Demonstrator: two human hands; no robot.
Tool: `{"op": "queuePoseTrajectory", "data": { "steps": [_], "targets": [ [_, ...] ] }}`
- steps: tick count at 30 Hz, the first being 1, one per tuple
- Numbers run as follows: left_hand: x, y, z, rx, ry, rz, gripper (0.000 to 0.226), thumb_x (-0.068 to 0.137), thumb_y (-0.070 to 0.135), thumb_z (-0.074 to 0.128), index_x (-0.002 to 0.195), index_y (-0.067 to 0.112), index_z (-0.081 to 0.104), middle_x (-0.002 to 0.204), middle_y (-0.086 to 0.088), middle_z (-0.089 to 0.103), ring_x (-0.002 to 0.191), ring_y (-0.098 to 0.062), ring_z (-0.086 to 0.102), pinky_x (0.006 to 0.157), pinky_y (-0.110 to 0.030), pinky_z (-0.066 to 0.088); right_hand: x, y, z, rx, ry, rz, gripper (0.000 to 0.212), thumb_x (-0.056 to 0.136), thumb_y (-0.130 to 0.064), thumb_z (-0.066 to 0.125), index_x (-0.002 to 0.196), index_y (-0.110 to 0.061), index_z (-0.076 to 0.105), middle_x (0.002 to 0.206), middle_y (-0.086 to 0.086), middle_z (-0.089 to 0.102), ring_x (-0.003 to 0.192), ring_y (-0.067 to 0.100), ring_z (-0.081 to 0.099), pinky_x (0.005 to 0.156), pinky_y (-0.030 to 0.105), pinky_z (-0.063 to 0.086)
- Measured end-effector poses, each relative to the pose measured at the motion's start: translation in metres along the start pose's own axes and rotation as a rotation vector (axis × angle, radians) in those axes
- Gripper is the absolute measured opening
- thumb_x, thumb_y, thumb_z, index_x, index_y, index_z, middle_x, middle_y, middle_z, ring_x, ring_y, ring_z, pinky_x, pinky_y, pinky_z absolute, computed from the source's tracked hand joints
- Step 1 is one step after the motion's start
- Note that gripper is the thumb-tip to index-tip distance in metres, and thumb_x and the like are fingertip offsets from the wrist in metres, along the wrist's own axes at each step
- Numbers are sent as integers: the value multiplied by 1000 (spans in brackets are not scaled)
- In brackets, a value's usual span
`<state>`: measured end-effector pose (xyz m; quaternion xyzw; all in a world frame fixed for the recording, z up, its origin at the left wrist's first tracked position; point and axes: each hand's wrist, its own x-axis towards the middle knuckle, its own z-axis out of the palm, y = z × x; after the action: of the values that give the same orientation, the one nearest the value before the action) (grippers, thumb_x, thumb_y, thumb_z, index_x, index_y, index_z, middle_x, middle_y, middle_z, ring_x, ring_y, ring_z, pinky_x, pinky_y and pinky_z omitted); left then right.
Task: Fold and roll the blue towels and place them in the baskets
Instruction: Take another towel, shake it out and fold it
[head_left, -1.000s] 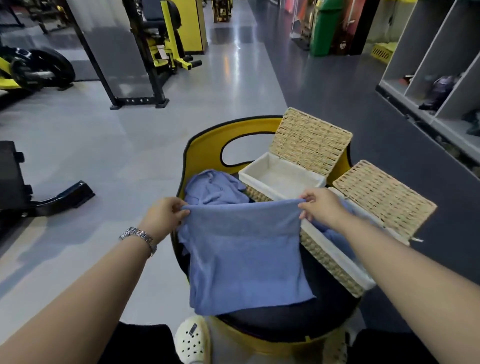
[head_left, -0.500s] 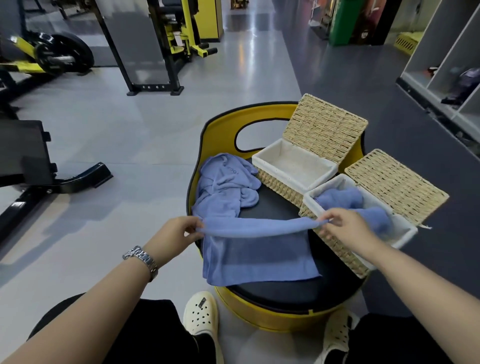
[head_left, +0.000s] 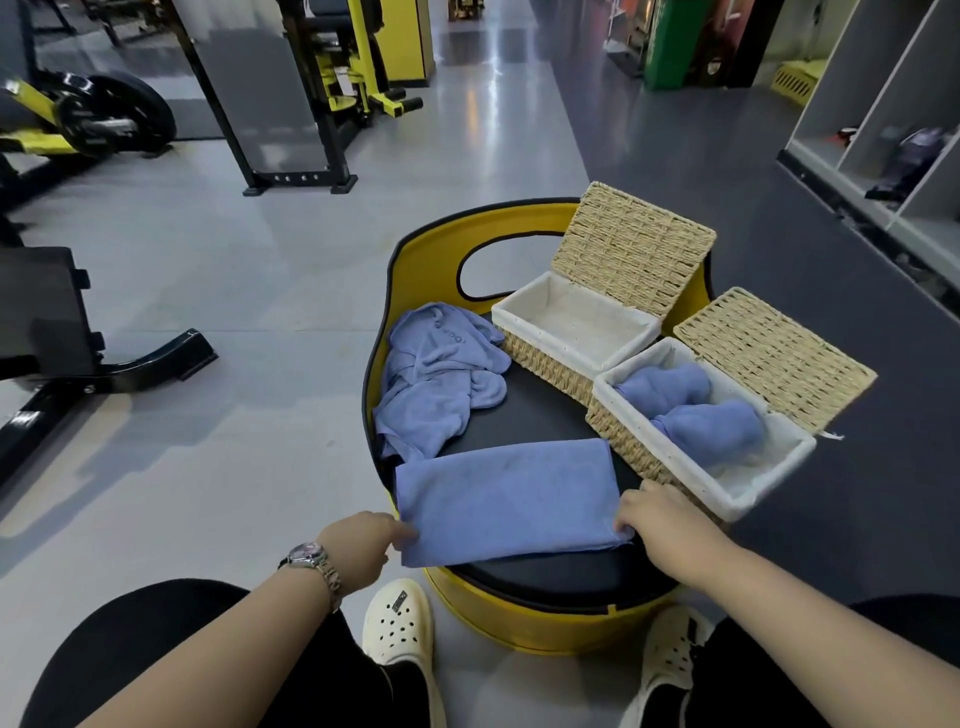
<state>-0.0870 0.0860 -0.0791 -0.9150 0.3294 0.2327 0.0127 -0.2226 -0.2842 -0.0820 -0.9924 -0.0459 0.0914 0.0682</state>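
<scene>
A blue towel (head_left: 509, 499), folded in half, lies flat on the near part of the black round seat (head_left: 535, 415). My left hand (head_left: 363, 545) pinches its near left corner and my right hand (head_left: 660, 519) pinches its near right corner. A heap of crumpled blue towels (head_left: 436, 374) sits at the seat's left. Two wicker baskets with open lids stand on the right: the far basket (head_left: 545, 353) has only its white lining, the near basket (head_left: 623, 441) holds two rolled blue towels (head_left: 691, 410).
The seat has a yellow rim and a yellow backrest (head_left: 431, 249) with a handle hole. My white clogs (head_left: 397, 623) stand under its front edge. Gym machines (head_left: 291, 93) fill the far left, a black bench frame (head_left: 78, 358) the left, shelves (head_left: 883, 130) the right.
The towel was held up spread between both hands; its top edge came down toward me, folding it in half flat on the seat. Both hands moved to its near corners.
</scene>
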Motion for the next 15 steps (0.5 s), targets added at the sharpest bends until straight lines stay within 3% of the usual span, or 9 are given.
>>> {"op": "queuePoseTrajectory", "data": {
  "steps": [3, 5, 6, 8, 10, 12, 15],
  "targets": [
    [7, 6, -2, -245, 154, -176, 28, 91, 10, 45, 105, 25, 64, 113, 1, 65, 100, -19, 61, 84, -27, 46, 4, -16, 1, -51, 146, 5, 39, 69, 2, 53, 93, -26, 65, 90, -4, 58, 84, 21, 49, 68, 30, 34],
    [12, 8, -4, -462, 261, -346, 11, 93, 21, 50, 101, 19, 57, 106, -4, 66, 91, -21, 61, 78, -31, 47, 7, -24, 6, -88, 100, -38, 45, 74, 0, 48, 108, -26, 63, 102, -2, 56, 92, 24, 49, 74, 34, 35],
    [14, 9, -4, -560, 247, -426, 21, 92, 27, 54, 108, 14, 53, 107, -5, 65, 90, -21, 59, 76, -30, 45, 9, -27, 8, -83, 48, -39, 47, 76, 0, 46, 113, -26, 61, 106, -1, 54, 96, 25, 48, 76, 34, 33],
    [19, 7, -1, -720, 130, -528, 52, 87, 36, 63, 125, 6, 42, 108, -4, 60, 93, -20, 55, 76, -27, 40, 10, -35, 7, -90, 16, -29, 42, 73, -3, 52, 105, -27, 65, 99, -1, 56, 92, 24, 51, 71, 32, 30],
    [24, 9, 2, -805, 45, -544, 69, 84, 38, 68, 134, 3, 35, 114, -6, 62, 97, -20, 55, 79, -26, 39, 14, -39, 2, -191, 18, -20, 29, 54, -12, 66, 75, -31, 69, 73, -6, 56, 71, 17, 54, 60, 26, 29],
    [30, 10, 6, -847, 20, -520, 66, 82, 34, 70, 132, 3, 41, 116, -9, 63, 96, -19, 57, 78, -26, 41, 19, -41, 2, -203, 65, -1, 24, 49, -13, 68, 66, -30, 68, 67, -8, 55, 66, 17, 55, 55, 26, 37],
    [33, 11, 7, -856, 24, -505, 38, 81, 32, 71, 105, 7, 56, 98, -5, 62, 85, -17, 58, 75, -28, 46, 26, -52, 0, -130, 51, -11, 26, 67, -6, 58, 83, -24, 69, 83, -2, 59, 82, 24, 56, 71, 33, 45]
  ]
}}
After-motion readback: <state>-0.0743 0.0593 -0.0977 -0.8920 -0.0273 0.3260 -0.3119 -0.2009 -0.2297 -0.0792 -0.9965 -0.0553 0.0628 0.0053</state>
